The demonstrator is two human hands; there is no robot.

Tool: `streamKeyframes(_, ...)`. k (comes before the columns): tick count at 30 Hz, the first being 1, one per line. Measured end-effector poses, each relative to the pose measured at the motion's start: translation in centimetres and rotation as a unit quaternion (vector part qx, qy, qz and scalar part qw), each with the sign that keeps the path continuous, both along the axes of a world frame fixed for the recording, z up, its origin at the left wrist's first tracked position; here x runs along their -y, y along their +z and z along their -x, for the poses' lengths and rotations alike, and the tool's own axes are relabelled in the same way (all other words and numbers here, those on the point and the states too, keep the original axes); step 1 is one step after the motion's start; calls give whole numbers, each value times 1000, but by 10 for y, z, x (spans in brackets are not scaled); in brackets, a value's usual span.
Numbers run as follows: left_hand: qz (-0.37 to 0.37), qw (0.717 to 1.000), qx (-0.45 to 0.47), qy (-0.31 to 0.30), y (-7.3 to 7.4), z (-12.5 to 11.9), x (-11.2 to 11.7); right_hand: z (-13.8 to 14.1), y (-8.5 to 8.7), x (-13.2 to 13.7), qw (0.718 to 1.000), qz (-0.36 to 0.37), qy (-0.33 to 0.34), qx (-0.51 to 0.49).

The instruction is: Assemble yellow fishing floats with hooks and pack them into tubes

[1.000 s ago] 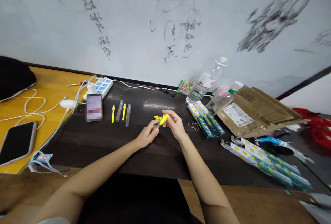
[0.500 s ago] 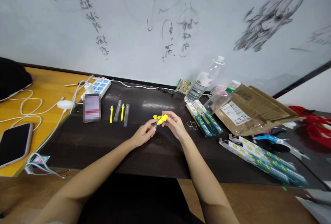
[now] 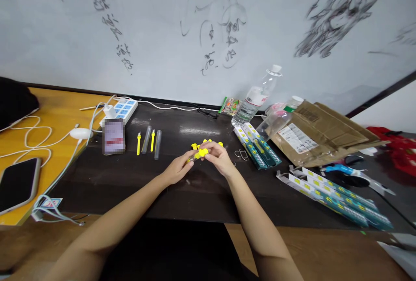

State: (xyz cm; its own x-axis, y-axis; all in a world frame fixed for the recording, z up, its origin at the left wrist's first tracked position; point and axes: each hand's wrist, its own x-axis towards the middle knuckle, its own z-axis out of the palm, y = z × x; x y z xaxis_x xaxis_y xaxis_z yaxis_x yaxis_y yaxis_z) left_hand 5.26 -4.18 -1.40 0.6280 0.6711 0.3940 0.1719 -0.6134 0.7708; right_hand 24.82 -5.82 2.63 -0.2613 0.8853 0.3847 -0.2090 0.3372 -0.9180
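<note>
Both hands meet over the middle of the dark table around a small yellow plastic piece (image 3: 202, 153) with a thin clear part. My left hand (image 3: 178, 169) pinches the clear end, which its fingers partly hide. My right hand (image 3: 219, 158) holds the yellow knob-like end between thumb and fingers. Just behind the hands lie several more yellow pieces (image 3: 195, 146). To the left, two yellow sticks (image 3: 138, 144) with clear tips lie beside two clear tubes (image 3: 157, 144).
Right of the hands lie a bent white wire (image 3: 241, 155) and green-and-white boxes (image 3: 256, 146). A water bottle (image 3: 255, 99), a brown cardboard package (image 3: 312, 138) and more boxes (image 3: 338, 198) stand or lie further right. A phone (image 3: 113, 137) leans on a power strip (image 3: 125, 110).
My hands have shifted slightly, and the yellow piece between them has lowered a little. More of the yellow pieces behind my right hand now show. The view has shifted slightly.
</note>
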Motion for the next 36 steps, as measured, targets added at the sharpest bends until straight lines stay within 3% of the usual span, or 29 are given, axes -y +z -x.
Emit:
streamKeyframes(6, 60, 998, -24, 16, 4, -1, 4, 3, 3, -1, 998, 31, -56, -25)
streamKeyframes(16, 28, 996, -73, 48, 4, 0, 0, 11, -8, -6, 988, 86, -80, -99)
streamKeyframes(23, 32, 994, -79, 74, 2, -3, -1, 6, -16, -13, 988, 102, -82, -82)
streamKeyframes(36, 116, 993, -29, 5, 13, 2, 4, -3, -22, -16, 990, 119, -75, 5)
